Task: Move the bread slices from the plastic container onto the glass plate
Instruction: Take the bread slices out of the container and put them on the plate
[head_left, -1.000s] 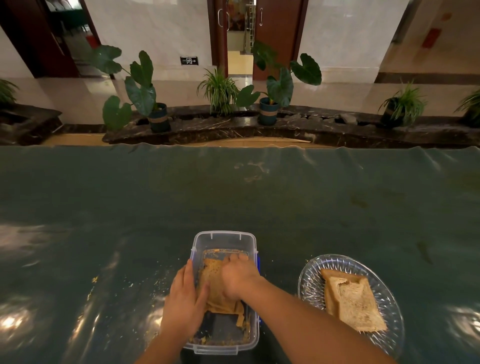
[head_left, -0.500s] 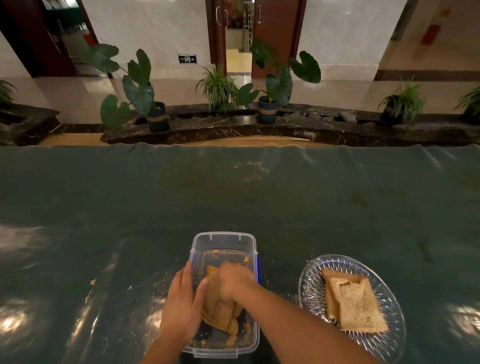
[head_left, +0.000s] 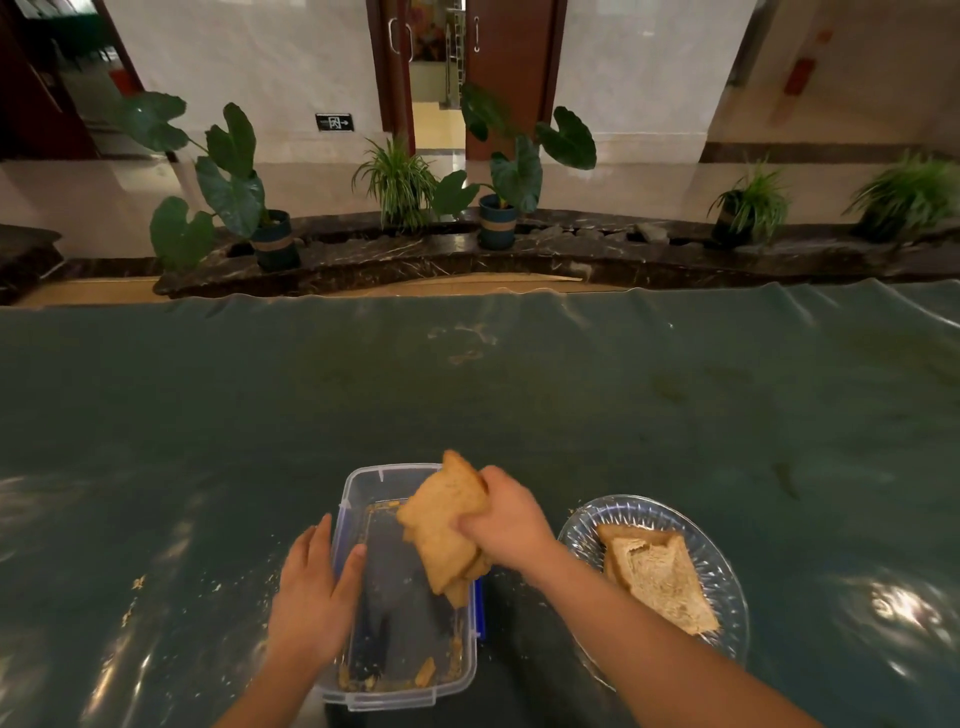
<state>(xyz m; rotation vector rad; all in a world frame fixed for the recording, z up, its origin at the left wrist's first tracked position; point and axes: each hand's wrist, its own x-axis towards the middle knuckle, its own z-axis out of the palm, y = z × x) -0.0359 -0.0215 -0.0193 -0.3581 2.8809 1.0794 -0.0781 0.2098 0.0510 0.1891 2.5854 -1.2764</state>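
My right hand grips a small stack of brown bread slices and holds it tilted above the right side of the clear plastic container. The container holds only crumbs and one small bread fragment near its front wall. My left hand rests on the container's left rim, fingers spread and thumb inside the box. To the right stands the glass plate with bread slices lying on it, the top one torn.
The table is covered by a dark green shiny cloth with crumbs scattered left of the container. Beyond the far edge runs a dark stone ledge with potted plants.
My right hand has lifted the bread slices out of the container and moved them up and to the right. My left hand slid to the container's left rim.
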